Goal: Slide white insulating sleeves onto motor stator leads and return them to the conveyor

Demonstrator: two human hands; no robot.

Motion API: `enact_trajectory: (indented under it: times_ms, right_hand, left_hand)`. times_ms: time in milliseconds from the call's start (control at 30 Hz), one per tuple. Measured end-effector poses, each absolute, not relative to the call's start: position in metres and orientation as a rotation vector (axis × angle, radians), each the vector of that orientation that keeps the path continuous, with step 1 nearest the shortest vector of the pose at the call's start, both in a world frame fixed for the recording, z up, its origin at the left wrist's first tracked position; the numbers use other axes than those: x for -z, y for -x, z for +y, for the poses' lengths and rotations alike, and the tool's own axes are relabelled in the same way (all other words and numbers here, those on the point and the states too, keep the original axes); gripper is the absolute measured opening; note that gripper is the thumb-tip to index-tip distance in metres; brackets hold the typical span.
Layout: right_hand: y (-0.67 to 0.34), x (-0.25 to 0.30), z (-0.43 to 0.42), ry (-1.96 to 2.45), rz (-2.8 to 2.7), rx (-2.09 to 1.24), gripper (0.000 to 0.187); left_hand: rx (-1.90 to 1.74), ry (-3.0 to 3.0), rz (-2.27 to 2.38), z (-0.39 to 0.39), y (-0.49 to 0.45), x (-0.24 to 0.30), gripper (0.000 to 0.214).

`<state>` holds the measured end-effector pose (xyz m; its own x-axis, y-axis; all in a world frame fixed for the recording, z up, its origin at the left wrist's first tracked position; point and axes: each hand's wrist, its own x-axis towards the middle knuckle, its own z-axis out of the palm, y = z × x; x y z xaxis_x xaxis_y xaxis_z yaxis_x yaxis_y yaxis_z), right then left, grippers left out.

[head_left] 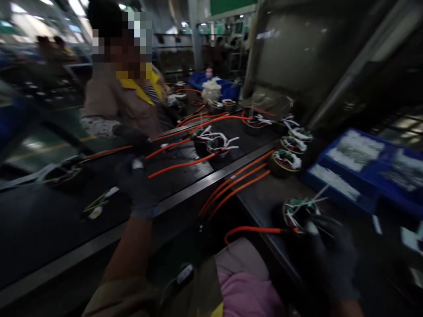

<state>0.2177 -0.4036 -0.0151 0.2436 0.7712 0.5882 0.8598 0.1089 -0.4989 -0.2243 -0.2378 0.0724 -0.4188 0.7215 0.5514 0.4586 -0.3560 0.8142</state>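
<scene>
My left hand (136, 182), in a dark glove, reaches out over the black conveyor belt (49, 220); motion blur hides its fingers and whether anything is in them. My right hand (330, 253), also gloved, rests against a round wound motor part (297, 213) with white and green wires and an orange cable (254, 230), at the near edge of the side table. Its fingers look curled toward the part, but the blur hides the grip.
Several more wound parts (286, 162) with orange cables (231, 185) sit on the belt and table. Blue bins (363, 171) with small white pieces stand at the right. A co-worker (125, 101) in a tan jacket stands across the belt. A loose wired piece (99, 204) lies on the belt.
</scene>
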Motion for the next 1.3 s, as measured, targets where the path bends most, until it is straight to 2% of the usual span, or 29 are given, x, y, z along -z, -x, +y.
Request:
enact_trajectory:
  times_ms: [100,200,267,333,433,533,733,800,867,967,1000,1133,1300]
  right_hand:
    - [-0.217,0.017,-0.403,1.642,-1.547,0.227,0.03]
    - [-0.21,0.017,-0.396,1.607,-1.537,0.222,0.02]
    - [-0.209,0.014,-0.396,1.595,-1.526,0.178,0.017]
    - [-0.211,0.009,-0.402,1.574,-1.517,0.04,0.016]
    - [-0.22,0.0,-0.42,1.597,-1.392,-0.137,0.02]
    - [-0.233,-0.003,-0.444,1.778,-1.164,-0.038,0.026]
    - [-0.275,0.006,-0.503,2.016,-0.865,0.122,0.031]
    - [-0.291,0.01,-0.527,2.09,-0.776,0.218,0.033]
    - [-0.305,0.014,-0.547,2.149,-0.667,0.267,0.035]
    - [-0.321,0.017,-0.559,2.104,-0.489,0.253,0.034]
    - [-0.324,0.017,-0.558,2.065,-0.45,0.236,0.034]
    - [-0.344,0.007,-0.539,1.987,-0.413,0.249,0.039]
    - [-0.356,-0.001,-0.541,2.048,-0.418,0.278,0.039]
  left_hand:
    - [-1.854,-1.585,1.501,-0.229,0.169,-0.039,0.027]
    - [-1.531,-1.951,1.111,-0.257,0.088,-0.01,0.022]
    - [-1.288,-2.29,0.669,-0.28,0.037,-0.001,0.027]
    - [-1.112,-2.509,0.437,-0.296,-0.004,0.001,0.03]
    - [-0.946,-2.701,0.436,-0.304,-0.036,-0.002,0.03]
    - [-0.89,-2.741,0.41,-0.301,-0.038,-0.011,0.028]
    - [-0.849,-2.662,0.433,-0.282,-0.021,-0.016,0.057]
    - [-0.849,-2.664,0.506,-0.279,-0.013,-0.014,0.06]
    - [-0.902,-2.689,0.491,-0.284,-0.005,-0.015,0.052]
    - [-1.028,-2.742,0.255,-0.301,-0.006,-0.025,0.024]
    - [-1.047,-2.762,0.193,-0.306,-0.01,-0.028,0.021]
    - [-0.916,-2.898,0.272,-0.303,-0.043,-0.027,0.041]
    - [-0.711,-2.847,0.254,-0.274,-0.074,-0.006,0.025]
